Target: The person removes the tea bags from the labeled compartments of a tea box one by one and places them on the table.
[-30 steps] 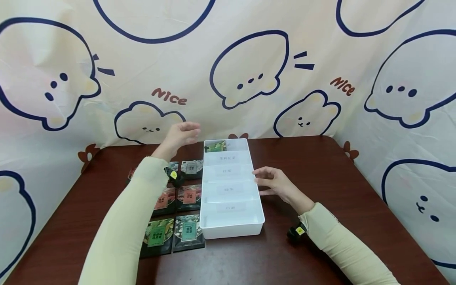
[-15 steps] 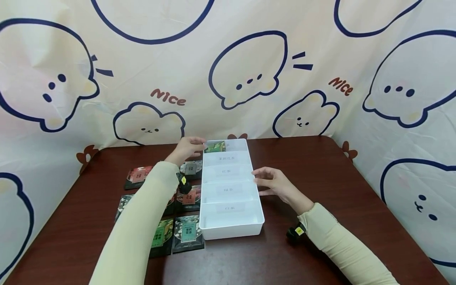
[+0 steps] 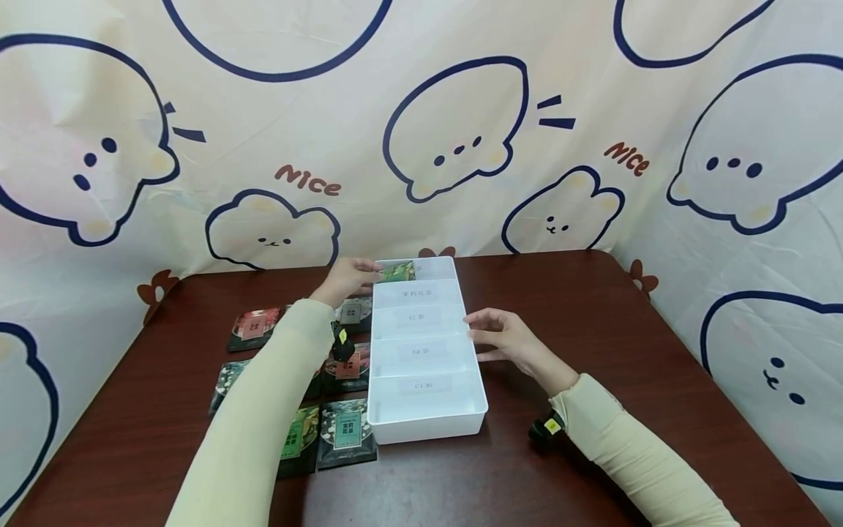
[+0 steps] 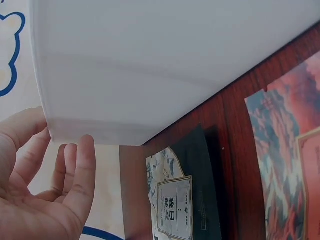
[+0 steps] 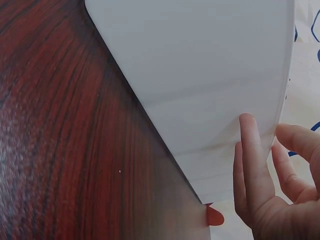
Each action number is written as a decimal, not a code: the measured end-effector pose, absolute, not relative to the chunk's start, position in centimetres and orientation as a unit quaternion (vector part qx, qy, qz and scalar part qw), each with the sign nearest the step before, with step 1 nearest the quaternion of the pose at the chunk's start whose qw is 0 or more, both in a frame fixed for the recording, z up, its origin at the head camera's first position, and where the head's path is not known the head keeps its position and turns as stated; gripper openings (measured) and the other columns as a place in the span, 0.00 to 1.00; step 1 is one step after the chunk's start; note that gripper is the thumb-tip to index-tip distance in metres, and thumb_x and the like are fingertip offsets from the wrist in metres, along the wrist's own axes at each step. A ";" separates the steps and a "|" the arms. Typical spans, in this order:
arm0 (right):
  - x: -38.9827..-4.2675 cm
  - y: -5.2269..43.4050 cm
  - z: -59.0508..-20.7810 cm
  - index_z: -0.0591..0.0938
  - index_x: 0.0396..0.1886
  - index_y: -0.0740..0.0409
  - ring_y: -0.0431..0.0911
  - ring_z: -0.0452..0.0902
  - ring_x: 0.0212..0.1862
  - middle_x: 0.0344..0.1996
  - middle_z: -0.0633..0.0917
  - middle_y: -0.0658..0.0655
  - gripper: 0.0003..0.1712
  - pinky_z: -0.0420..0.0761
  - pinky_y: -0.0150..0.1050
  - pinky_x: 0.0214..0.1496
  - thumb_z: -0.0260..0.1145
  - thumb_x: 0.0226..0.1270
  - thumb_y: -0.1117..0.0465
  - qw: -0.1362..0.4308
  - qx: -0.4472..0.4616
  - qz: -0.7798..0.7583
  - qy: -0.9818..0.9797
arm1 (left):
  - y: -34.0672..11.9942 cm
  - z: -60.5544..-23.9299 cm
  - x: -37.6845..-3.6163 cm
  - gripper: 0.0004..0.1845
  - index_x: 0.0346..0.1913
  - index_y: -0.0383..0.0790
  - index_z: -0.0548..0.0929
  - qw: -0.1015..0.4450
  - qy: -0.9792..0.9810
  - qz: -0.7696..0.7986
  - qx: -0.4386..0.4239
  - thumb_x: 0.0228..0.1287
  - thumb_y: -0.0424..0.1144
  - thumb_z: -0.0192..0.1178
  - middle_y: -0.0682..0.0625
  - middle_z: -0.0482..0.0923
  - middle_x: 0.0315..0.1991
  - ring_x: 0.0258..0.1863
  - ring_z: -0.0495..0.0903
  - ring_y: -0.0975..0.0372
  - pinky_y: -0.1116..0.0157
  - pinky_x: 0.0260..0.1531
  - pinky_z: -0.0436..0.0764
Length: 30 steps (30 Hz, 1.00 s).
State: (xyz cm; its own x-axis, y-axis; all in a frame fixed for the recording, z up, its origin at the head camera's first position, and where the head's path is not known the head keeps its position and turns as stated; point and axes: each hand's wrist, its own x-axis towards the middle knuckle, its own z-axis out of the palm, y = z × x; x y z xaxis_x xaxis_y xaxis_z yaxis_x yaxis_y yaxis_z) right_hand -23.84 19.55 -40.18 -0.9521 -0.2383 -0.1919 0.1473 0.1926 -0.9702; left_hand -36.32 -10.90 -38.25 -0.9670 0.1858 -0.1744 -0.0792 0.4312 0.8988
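We record one long white plastic divided tray (image 3: pixel 428 421), five labelled compartments, standing lengthwise at the middle of the dark red-brown wooden table (image 3: pixel 593 307). The farthest compartment holds one green tea packet (image 3: pixel 397 271). Our left hand (image 3: pixel 349 277) is at the tray's far left corner, grip relaxed and holding nothing, fingers straight along the wall in the left wrist view (image 4: pixel 80 170). Our right hand (image 3: pixel 503 338) rests against the tray's right wall, grip loose, fingers extended. Dark foil tea packets (image 3: pixel 347 432) lie in rows left of the tray. A cartoon-printed cream cloth (image 3: pixel 461 132) hangs behind.
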 end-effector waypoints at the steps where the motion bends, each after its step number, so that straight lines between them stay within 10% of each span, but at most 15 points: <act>1: -23.9 19.5 -40.2 0.76 0.57 0.64 0.45 0.83 0.40 0.46 0.78 0.62 0.21 0.86 0.47 0.41 0.67 0.65 0.64 0.152 -0.031 -0.635 0.757 | -10.9 -38.3 -36.3 0.17 0.57 0.37 0.79 0.122 0.838 0.531 0.033 0.69 0.40 0.60 0.41 0.74 0.61 0.56 0.78 0.50 0.56 0.57 0.78; 16: -23.9 19.6 -40.3 0.76 0.57 0.64 0.46 0.83 0.40 0.47 0.78 0.62 0.22 0.86 0.47 0.41 0.68 0.64 0.63 0.148 -0.034 -0.632 0.760 | -11.0 -37.9 -36.4 0.17 0.53 0.39 0.82 0.095 0.845 0.526 0.028 0.67 0.45 0.61 0.43 0.73 0.62 0.57 0.76 0.46 0.47 0.63 0.70; 30: -24.0 19.7 -40.5 0.76 0.57 0.64 0.45 0.82 0.41 0.47 0.77 0.61 0.23 0.86 0.47 0.41 0.68 0.64 0.63 0.148 -0.036 -0.636 0.756 | -11.7 -35.6 -36.6 0.19 0.56 0.35 0.79 0.030 0.783 0.621 0.023 0.68 0.43 0.61 0.41 0.76 0.57 0.54 0.81 0.52 0.60 0.55 0.79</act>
State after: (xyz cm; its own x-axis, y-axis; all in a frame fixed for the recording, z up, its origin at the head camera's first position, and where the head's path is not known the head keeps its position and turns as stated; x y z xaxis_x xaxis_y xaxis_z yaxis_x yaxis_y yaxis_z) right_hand -24.01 19.72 -40.47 -0.9534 -0.2430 -0.1789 0.1347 0.1876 -0.9730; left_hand -36.61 -11.69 -35.55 -0.9971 0.0744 -0.0187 -0.0012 0.2281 0.9736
